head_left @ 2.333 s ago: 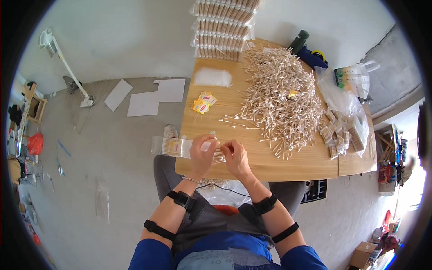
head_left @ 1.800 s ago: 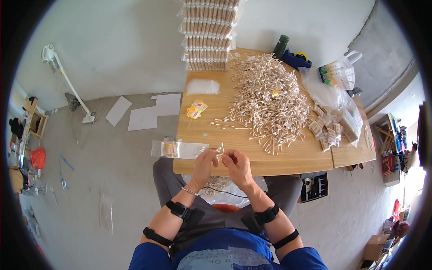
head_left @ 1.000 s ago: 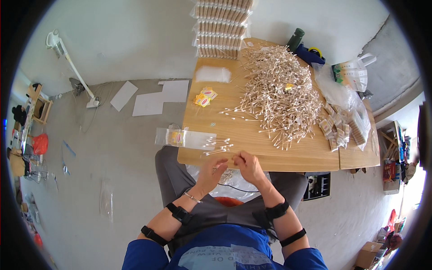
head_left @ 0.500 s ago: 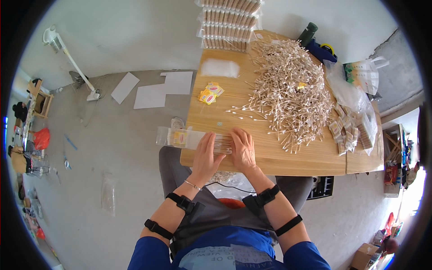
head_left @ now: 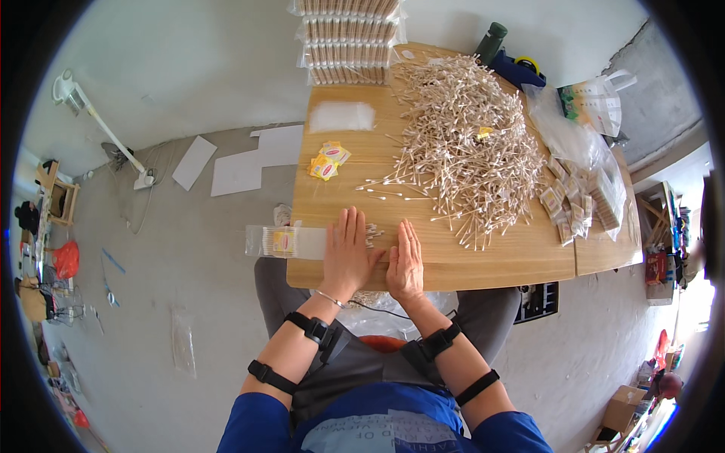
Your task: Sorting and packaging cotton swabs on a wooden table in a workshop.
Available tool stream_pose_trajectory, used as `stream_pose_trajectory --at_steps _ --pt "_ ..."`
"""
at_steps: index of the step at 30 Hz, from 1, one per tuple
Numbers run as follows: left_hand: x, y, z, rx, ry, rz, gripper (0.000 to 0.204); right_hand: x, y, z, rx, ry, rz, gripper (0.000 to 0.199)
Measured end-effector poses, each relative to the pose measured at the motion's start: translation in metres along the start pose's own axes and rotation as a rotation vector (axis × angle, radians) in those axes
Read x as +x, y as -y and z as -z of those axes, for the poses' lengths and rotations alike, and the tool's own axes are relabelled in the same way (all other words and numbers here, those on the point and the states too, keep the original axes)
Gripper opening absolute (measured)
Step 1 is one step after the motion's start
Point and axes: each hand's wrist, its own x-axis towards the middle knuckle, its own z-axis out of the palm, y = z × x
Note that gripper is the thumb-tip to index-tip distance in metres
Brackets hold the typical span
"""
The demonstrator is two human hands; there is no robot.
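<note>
My left hand point(head_left: 347, 253) lies flat near the table's front edge, fingers stretched out over a small bundle of cotton swabs point(head_left: 374, 234). Only the swabs' ends show past its right side. To its right, my right hand point(head_left: 406, 264) stands on its edge with straight fingers, palm facing the bundle and a small gap between. Left of the left hand, a clear packet of cotton swabs point(head_left: 264, 241) with a yellow label sticks out over the table's left edge. A large loose heap of cotton swabs point(head_left: 472, 151) spreads beyond my hands to the right.
Yellow labels point(head_left: 327, 161) and a pile of clear bags point(head_left: 341, 117) lie on the left of the table point(head_left: 483, 273). Stacked swab packs point(head_left: 347, 53) stand behind them. Small swab packets point(head_left: 566, 204), a blue tape dispenser point(head_left: 517, 72) and a green bottle point(head_left: 492, 43) are at right.
My right hand has come away from the swabs, its fingers straightening. My left hand has flattened over the bundle. The whole view has shifted slightly.
</note>
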Motion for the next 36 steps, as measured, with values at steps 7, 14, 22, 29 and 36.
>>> stream_pose_trajectory --at_steps 7,14,22,29,36 --pt "-0.032 -0.02 0.001 0.002 0.023 -0.042 0.082 -0.002 -0.005 0.002 0.101 -0.047 -0.034 0.049" --pt "-0.001 -0.008 -0.01 0.02 -0.058 -0.006 0.083 -0.003 -0.006 0.001 0.168 -0.102 -0.046 0.049" --pt "-0.016 -0.017 -0.009 0.036 -0.038 -0.055 0.079 -0.002 -0.005 0.004 0.176 -0.078 -0.069 0.053" --pt "-0.007 -0.013 -0.006 -0.083 -0.035 0.008 0.063 0.0 -0.004 0.004 0.172 -0.051 -0.049 0.052" --pt "-0.016 0.024 -0.004 -0.87 -0.491 0.342 0.048 0.003 0.028 -0.002 -0.422 0.302 0.211 0.077"
